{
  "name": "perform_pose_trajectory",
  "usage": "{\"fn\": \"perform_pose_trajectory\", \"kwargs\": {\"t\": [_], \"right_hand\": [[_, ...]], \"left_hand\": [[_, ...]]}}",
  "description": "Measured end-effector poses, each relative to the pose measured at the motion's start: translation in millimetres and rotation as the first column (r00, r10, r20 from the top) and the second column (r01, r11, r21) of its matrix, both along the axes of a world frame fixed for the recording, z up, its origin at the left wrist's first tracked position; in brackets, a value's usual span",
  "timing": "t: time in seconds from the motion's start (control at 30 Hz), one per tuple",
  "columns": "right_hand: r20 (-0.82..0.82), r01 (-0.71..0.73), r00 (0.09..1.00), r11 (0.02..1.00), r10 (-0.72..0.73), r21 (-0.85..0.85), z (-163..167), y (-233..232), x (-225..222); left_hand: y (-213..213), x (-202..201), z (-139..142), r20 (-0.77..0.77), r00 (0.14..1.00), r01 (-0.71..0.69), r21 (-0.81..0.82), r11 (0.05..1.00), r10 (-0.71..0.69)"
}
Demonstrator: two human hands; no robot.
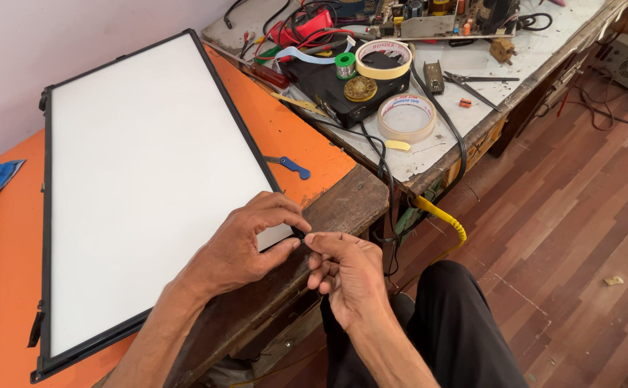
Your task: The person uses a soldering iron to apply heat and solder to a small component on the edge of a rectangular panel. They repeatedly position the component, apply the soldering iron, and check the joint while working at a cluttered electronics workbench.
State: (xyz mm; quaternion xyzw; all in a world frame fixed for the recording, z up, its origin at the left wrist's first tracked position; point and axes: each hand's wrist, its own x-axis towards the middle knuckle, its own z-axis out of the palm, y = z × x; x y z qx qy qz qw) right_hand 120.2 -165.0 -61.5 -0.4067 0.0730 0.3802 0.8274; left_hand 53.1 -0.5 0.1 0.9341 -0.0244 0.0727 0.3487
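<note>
Close together at the near corner of the white panel (152,179): left hand (245,244) curled, thumb and forefinger pinched on something small and dark at the black frame's edge; right hand (346,276) likewise pinched, fingertips meeting the left's, held object too small to tell; panel flat on the orange tabletop (292,140); just beside, a blue tool (290,166); farther off, two tape rolls (406,117) on the cluttered bench.

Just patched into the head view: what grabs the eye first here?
The big white panel in a black frame, lying flat on the orange table. At its near corner, the left hand and right hand pinch something small together. Behind, two tape rolls sit among tools on the cluttered workbench.
</note>
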Motion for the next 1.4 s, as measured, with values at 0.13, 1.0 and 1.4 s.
{"fn": "perform_pose_trajectory", "kwargs": {"t": [0.13, 1.0, 1.4], "right_hand": [[-0.002, -0.006, 1.0, 1.0, 0.006, 0.001, 0.6, -0.4, -0.2], [0.655, 0.244, 0.752, 0.954, -0.071, -0.176, -6.3, 3.2, -22.2], [0.815, 0.332, 0.575, 0.93, -0.068, -0.157, -3.0, 2.1, -23.4]], "left_hand": [[-0.4, -0.2, 0.5, -0.019, 1.0, -0.017, -0.048, 0.999, 0.016], [-0.2, -1.4, 0.3, 0.034, 0.999, -0.038, 0.007, 0.999, 0.038], [-2.8, -2.7, -1.4, 0.037, 0.996, -0.077, 0.033, 0.997, 0.076]]}}
